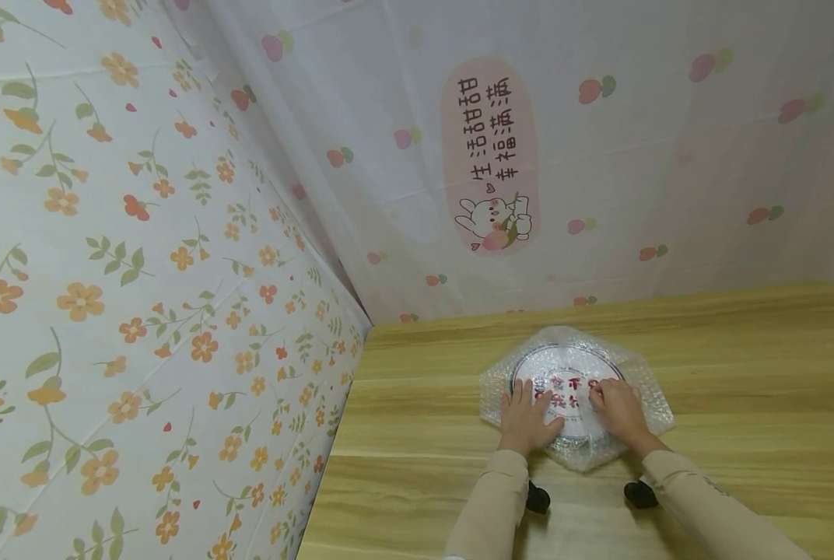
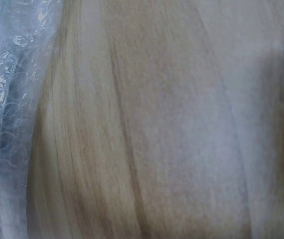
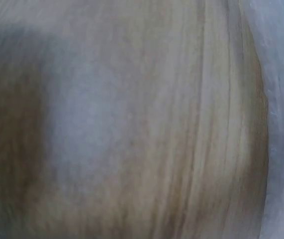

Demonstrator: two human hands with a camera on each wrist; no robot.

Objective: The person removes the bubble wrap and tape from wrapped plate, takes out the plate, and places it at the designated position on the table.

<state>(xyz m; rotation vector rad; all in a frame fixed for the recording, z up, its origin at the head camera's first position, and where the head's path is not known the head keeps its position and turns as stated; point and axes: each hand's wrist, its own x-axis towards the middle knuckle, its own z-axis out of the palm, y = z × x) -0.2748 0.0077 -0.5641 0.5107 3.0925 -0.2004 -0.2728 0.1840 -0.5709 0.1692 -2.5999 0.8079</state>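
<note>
A round white plate (image 1: 569, 365) with a dark rim and red characters lies on the wooden table (image 1: 403, 435), wrapped in clear bubble wrap (image 1: 655, 395). My left hand (image 1: 525, 418) rests on the left part of the wrapped plate, fingers extended and spread. On the right part, my right hand (image 1: 621, 411) touches the wrapping with bent fingers; whether they pinch the film I cannot tell. Only a strip of bubble wrap (image 2: 12, 114) enters the left wrist view, and another edge of the wrap (image 3: 283, 124) enters the right wrist view. Neither wrist view shows fingers.
Black wrist devices (image 1: 537, 498) hang below both sleeves, close over the table. A flowered cloth (image 1: 179, 327) runs along the left side of the table. Behind the table hangs a pale curtain (image 1: 634, 179) with fruit prints and a rabbit picture.
</note>
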